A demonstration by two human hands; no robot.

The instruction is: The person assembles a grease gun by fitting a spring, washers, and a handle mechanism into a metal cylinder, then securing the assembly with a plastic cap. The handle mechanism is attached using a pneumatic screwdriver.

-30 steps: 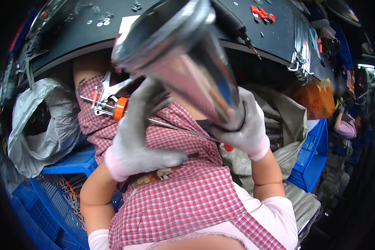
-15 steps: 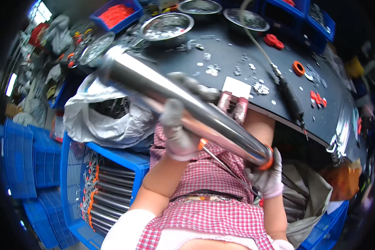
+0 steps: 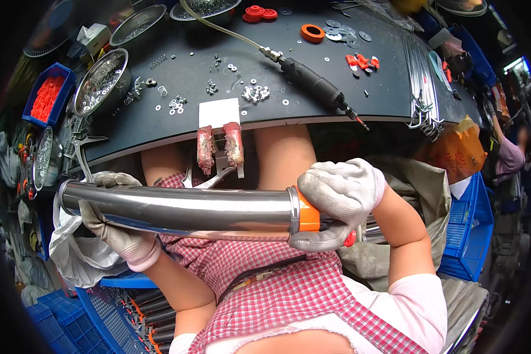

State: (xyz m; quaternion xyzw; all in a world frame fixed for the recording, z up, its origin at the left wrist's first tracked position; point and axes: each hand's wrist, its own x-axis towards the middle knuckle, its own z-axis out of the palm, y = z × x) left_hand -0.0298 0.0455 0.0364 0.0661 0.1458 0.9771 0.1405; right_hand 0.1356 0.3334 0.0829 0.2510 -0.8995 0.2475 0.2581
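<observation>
A shiny metal tube (image 3: 183, 209) lies nearly level across my lap, with an orange ring (image 3: 308, 216) fitted at its right end. My gloved left hand (image 3: 119, 235) is wrapped round the tube near its left end, thumb below and fingers over the far side. My gloved right hand (image 3: 343, 194) is closed over the orange ring end and hides part of it. A small red piece (image 3: 350, 238) shows by the right fingertips. Beyond the tube, a fixture with two red-wrapped posts (image 3: 233, 144) juts from the table edge beneath a white pad (image 3: 219, 112).
A black power screwdriver (image 3: 314, 81) lies on the dark table (image 3: 177, 127) among washers and springs. Metal bowls (image 3: 103, 82) and a blue bin of red parts (image 3: 48, 91) stand left; hooked rods (image 3: 422, 88) lie right. A crate of tubes (image 3: 109, 307) stands lower left, a grey sack (image 3: 433, 200) right.
The tube has swung from a steep slant to nearly level. My left hand now grips nearer its far-left end; my right hand stays at the orange ring end. The view has turned rightward.
</observation>
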